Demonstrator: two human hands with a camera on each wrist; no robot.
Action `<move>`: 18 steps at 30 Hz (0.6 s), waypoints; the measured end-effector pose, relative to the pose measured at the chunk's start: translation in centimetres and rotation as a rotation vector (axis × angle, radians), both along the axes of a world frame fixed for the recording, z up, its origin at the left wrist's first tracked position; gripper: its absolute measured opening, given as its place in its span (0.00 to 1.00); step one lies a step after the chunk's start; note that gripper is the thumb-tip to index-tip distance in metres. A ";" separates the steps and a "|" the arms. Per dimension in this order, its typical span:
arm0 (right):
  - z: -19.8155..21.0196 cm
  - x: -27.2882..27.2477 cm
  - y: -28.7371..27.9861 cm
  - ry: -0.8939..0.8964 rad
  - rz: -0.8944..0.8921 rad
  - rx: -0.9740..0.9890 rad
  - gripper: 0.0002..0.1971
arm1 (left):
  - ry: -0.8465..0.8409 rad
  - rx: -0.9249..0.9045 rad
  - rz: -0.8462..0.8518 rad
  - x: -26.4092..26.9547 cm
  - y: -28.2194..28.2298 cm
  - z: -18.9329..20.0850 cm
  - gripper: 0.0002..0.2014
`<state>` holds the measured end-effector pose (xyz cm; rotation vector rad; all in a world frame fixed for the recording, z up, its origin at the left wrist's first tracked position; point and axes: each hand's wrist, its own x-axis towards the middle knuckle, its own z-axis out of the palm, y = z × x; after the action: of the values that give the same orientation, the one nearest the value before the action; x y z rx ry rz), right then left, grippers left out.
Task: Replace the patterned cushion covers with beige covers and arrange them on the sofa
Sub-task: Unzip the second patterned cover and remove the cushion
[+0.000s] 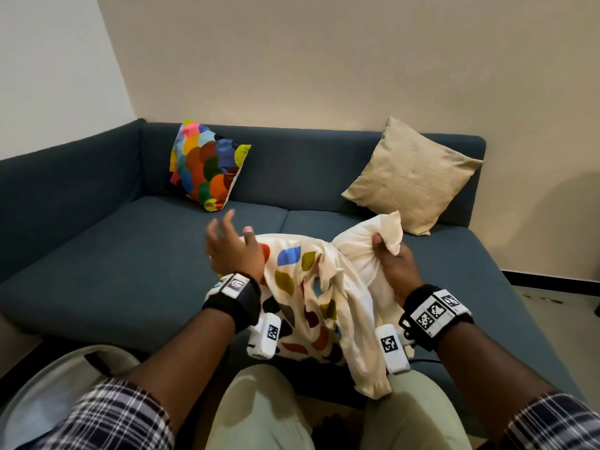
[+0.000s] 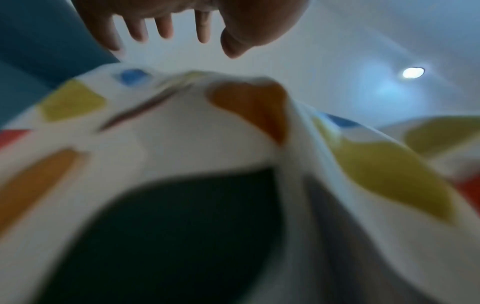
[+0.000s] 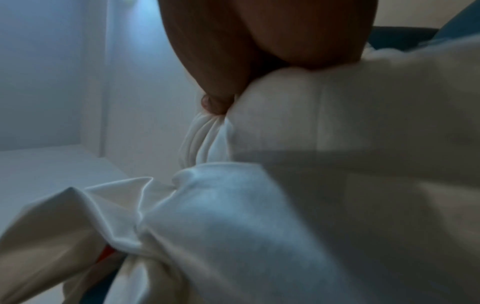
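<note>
Near the front edge of the blue sofa [image 1: 136, 254], over the person's lap, a white cushion insert [image 1: 373, 238] is coming out of a leaf-patterned cover [image 1: 302, 287]. The right hand [image 1: 394, 264] has its fingers clamped on a bunched corner of the insert. The left hand [image 1: 232, 248] hovers over the cover, fingers spread apart and holding nothing. Against the sofa back, a multicoloured cushion [image 1: 207, 165] leans toward the left corner and a beige cushion [image 1: 412, 175] toward the right end. To finish this step well, the left hand should probably pin the cover's open edge while the right draws the insert out steadily, so the fabric does not snag.
</note>
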<state>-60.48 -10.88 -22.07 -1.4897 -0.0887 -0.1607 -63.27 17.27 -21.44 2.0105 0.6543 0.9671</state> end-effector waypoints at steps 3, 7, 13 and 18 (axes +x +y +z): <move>0.0 0.3 1.8 -0.025 0.003 -0.046 0.19 | 0.002 0.250 -0.275 -0.9 -4.9 0.4 0.20; 0.6 0.8 3.2 -0.039 -0.050 -0.062 0.12 | 0.185 0.361 -0.373 -1.7 -9.3 0.0 0.27; -0.4 0.6 1.6 0.053 0.059 -0.149 0.39 | 0.204 0.620 -0.360 -0.6 -7.8 -2.1 0.18; -2.6 -1.1 -2.0 0.135 0.376 -0.566 0.22 | 0.098 0.336 -0.422 3.6 -3.1 -2.3 0.20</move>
<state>-61.58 -12.84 -24.65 -2.0101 -0.3233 0.2926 -59.72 14.17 -23.73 2.3743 0.1030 0.7614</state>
